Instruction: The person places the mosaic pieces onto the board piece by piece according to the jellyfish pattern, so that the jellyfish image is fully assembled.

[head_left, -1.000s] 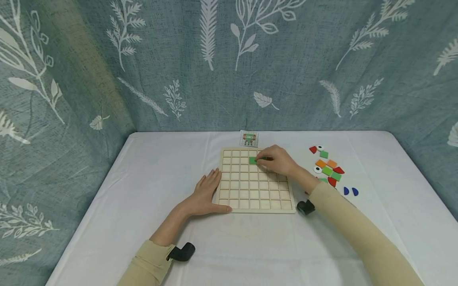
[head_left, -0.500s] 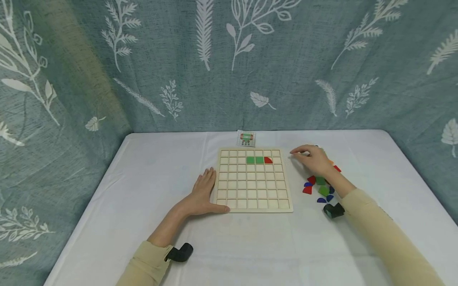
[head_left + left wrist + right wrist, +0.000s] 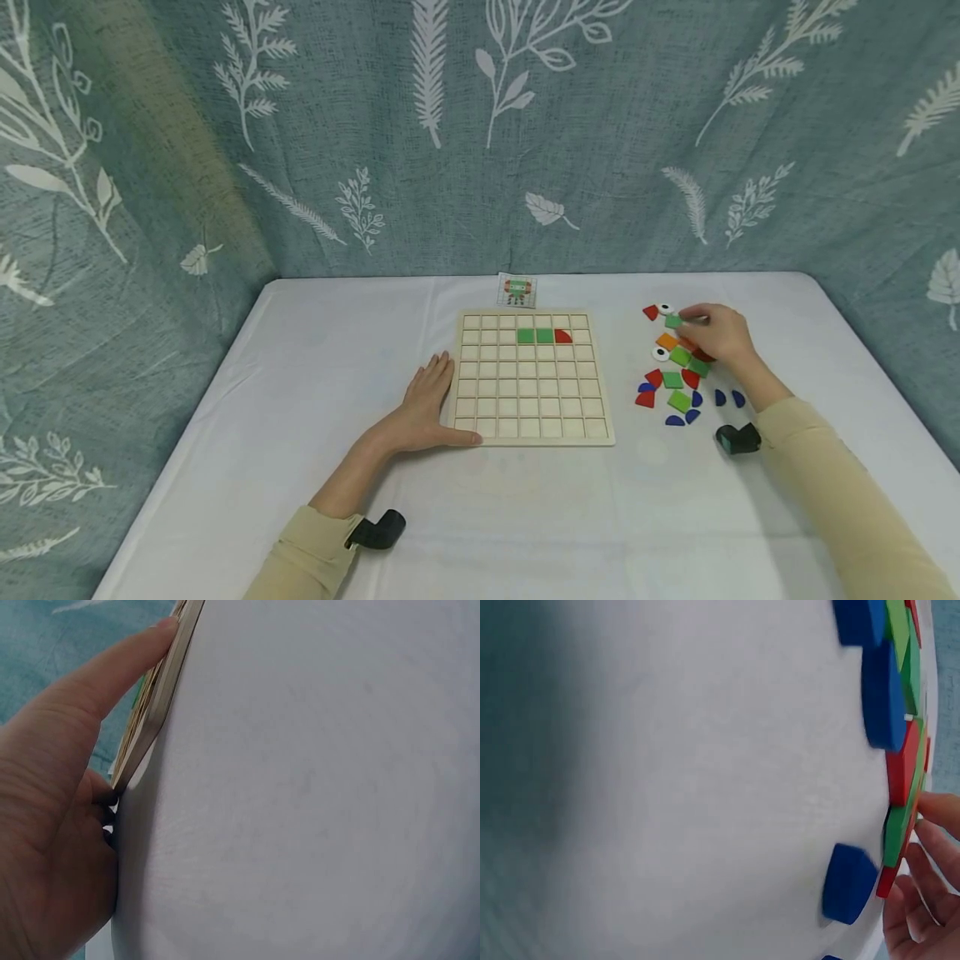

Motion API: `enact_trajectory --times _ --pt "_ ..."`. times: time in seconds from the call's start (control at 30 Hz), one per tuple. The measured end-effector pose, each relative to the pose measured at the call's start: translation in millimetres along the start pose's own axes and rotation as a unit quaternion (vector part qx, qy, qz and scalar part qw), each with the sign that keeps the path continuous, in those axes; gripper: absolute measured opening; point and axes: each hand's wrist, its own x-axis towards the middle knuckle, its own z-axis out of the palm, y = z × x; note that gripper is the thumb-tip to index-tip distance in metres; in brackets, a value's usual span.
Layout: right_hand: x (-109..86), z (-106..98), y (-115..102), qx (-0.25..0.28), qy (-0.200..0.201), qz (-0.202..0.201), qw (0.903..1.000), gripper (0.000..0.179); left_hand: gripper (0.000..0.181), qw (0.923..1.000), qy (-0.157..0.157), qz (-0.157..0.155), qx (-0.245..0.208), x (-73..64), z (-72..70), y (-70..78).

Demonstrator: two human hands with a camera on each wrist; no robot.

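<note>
A wooden grid board [image 3: 507, 392] lies mid-table; two green square tiles [image 3: 536, 336] and a red quarter-circle tile [image 3: 562, 337] sit side by side in its upper rows. My left hand [image 3: 429, 411] rests along the board's left side, fingers extended and thumb at the near corner; the left wrist view shows that thumb [image 3: 131, 664] against the frame. Over the loose tiles at the right is my right hand [image 3: 720, 337], its fingertips right at the edge of a green tile [image 3: 672, 322]. Loosely bent fingers [image 3: 930, 874] show in the right wrist view, beside red and green tiles.
Behind the board lies a small picture card [image 3: 517, 291]. Loose pieces spread right of the board: orange [image 3: 666, 341], round eye tiles [image 3: 661, 353], red pieces [image 3: 645, 399] and blue half-rounds [image 3: 675, 421]. Patterned curtain [image 3: 465, 167] hangs behind the white-covered table [image 3: 375, 333].
My right hand has left the board and moved right to the loose tiles, uncovering the second green tile and the red quarter-circle in the grid. My left hand stays at the board's edge.
</note>
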Motion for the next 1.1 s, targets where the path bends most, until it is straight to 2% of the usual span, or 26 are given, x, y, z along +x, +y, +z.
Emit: enact_trajectory --times 0.3,0.57,0.77,0.93,1.1 --pt "3.7 -1 5 -0.006 -0.027 0.015 0.9995 0.046 0.128 1.0000 0.000 0.005 -0.003 -0.9 -2.6 2.1" --pt "0.5 3 -14 0.011 -0.031 0.002 0.9995 0.048 0.128 1.0000 0.000 0.010 0.000 -1.7 -4.5 1.3" --pt "-2.5 20 -41 0.061 -0.045 -0.044 0.9962 0.045 0.128 1.0000 -0.001 0.009 0.002 -2.5 -4.7 -0.4" --pt "-1.3 43 -73 0.095 -0.092 -0.068 0.9890 0.044 0.128 0.9999 -0.001 0.011 -0.002 -3.6 -3.9 0.4" --pt "-1.3 65 -109 0.100 -0.129 -0.107 0.9809 0.035 0.127 0.9999 -0.003 0.016 -0.004 -3.2 -1.9 1.4"
